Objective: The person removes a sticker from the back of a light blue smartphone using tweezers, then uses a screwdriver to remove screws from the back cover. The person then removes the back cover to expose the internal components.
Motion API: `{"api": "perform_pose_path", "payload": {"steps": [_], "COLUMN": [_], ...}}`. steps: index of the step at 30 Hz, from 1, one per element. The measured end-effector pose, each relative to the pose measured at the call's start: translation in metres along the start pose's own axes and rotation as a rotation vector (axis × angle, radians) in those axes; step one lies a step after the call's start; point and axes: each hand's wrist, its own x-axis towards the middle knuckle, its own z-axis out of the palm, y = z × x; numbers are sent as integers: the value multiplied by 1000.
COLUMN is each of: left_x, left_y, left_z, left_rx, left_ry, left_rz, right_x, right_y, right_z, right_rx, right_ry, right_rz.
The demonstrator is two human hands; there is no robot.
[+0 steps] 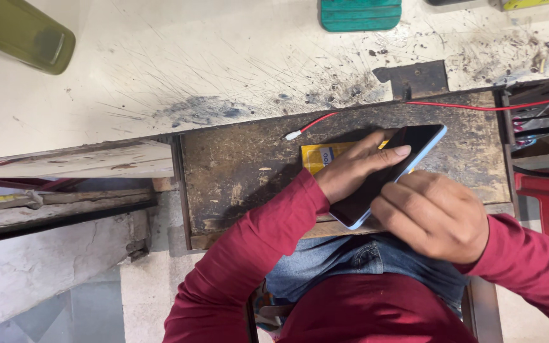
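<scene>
A smartphone (414,143) with a dark screen and a pale blue frame lies tilted over a worn wooden board (236,171). My left hand (354,166) grips its left side, fingers spread across the glass. My right hand (433,213) holds the phone's lower right edge, fingers curled under it. Both arms wear dark red sleeves. A yellow card (320,156) sits on the board, partly hidden under my left hand.
A red wire with a white plug (295,134) crosses the board. A scratched white worktop (211,57) lies beyond, with a green bottle (23,35), a teal pad (360,14) and a dark metal bracket (417,79). A red stool (548,197) stands at the right.
</scene>
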Motion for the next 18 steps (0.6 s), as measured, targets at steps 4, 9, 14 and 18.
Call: {"api": "perform_pose_path", "payload": {"steps": [4, 9, 14, 18], "left_x": [2, 0, -4, -4], "left_y": [4, 5, 12, 15], "left_z": [-1, 0, 0, 2], "left_rx": [137, 212, 275, 228], "left_ry": [-18, -23, -49, -59], "left_rz": [49, 107, 109, 91], "right_x": [-7, -14, -14, -11], "right_y": [14, 27, 33, 34], "right_z": [3, 4, 4, 5], "right_rx": [-11, -61, -79, -98], "right_ry": [35, 60, 91, 111], "right_rz": [-8, 19, 92, 162]}}
